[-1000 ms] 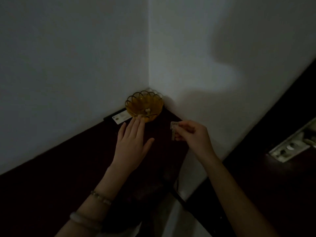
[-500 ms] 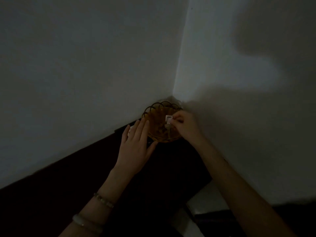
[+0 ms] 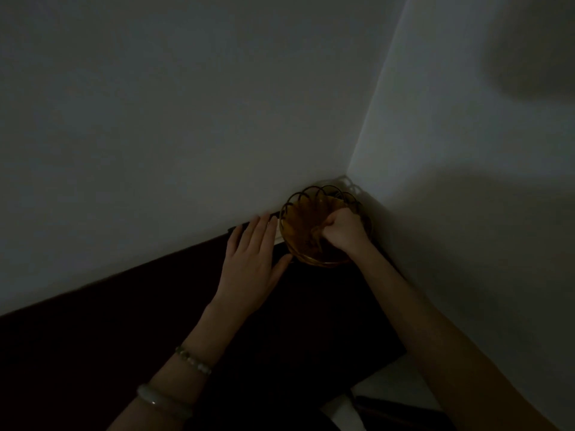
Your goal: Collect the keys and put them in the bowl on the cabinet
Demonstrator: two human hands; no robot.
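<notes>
An amber glass bowl [image 3: 300, 213] with a scalloped rim stands on the dark cabinet [image 3: 311, 321], pushed into the corner of the two walls. My right hand [image 3: 342, 228] reaches down inside the bowl with its fingers pinched together. A dim elongated shape that looks like the key [image 3: 315, 242] hangs from the fingertips, mostly hidden by the hand and the darkness. My left hand [image 3: 252, 259] lies flat on the cabinet top just left of the bowl, fingers apart, its thumb close to the bowl's side.
The scene is very dark. White walls [image 3: 186, 135] meet right behind the bowl. A pale card [image 3: 279, 236] lies against the wall under my left fingertips. The cabinet's right edge drops to a lighter floor [image 3: 342, 409].
My right hand moved from the bowl's rim down into the bowl, taking the key with it. The left hand stayed beside the bowl. The view has shifted left and grown darker.
</notes>
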